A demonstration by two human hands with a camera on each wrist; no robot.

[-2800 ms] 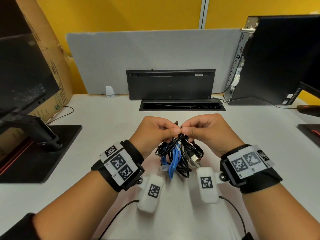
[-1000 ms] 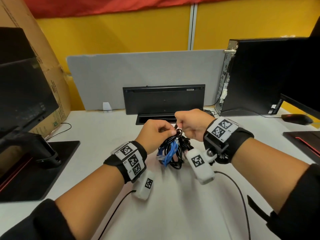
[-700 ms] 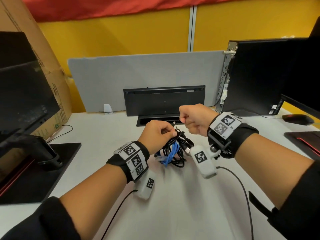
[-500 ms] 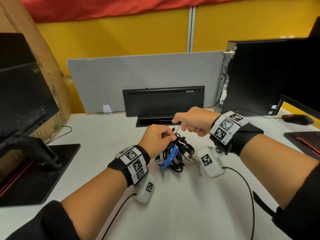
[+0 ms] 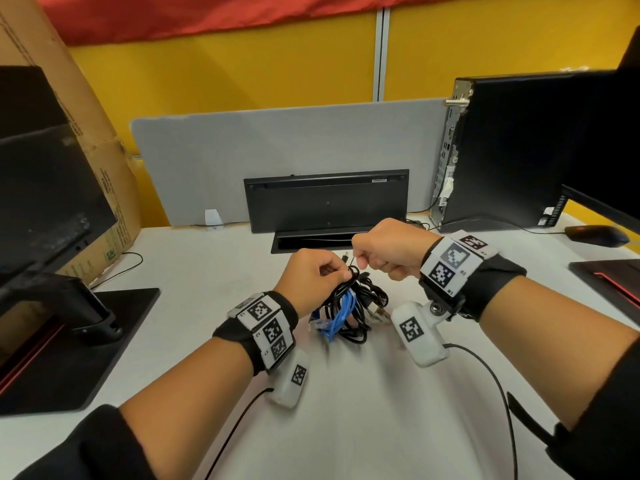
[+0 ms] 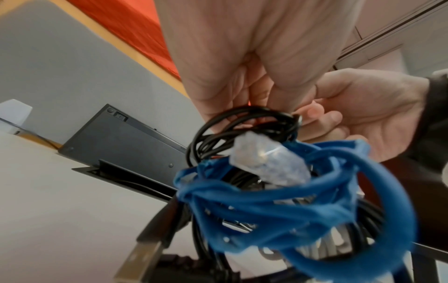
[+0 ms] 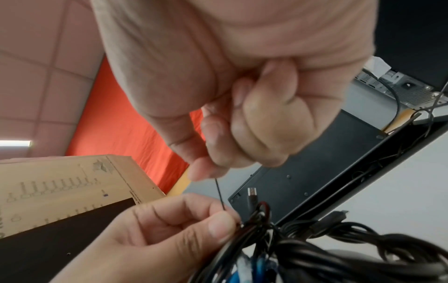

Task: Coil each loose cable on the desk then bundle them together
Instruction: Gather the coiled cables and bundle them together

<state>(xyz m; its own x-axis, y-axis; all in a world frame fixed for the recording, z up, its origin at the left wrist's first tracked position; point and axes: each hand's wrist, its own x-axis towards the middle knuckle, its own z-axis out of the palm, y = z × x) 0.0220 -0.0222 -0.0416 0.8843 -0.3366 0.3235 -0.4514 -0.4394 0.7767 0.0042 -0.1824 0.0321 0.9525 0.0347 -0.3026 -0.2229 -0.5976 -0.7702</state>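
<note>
Lowered since earlier, right hand point(image 5: 388, 249) pulls thin tie point(image 7: 219, 193) above cable bundle point(image 5: 346, 306).

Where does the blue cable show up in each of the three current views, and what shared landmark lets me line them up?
Head: blue cable at centre, in the bundle hanging below the left hand.
Left wrist: it fills the lower right, looped and blurred, close to the lens.
Right wrist: only a sliver at the bottom edge, under black cables.
Shared landmark: the black keyboard standing on edge, seen behind the bundle in all three views.
</note>
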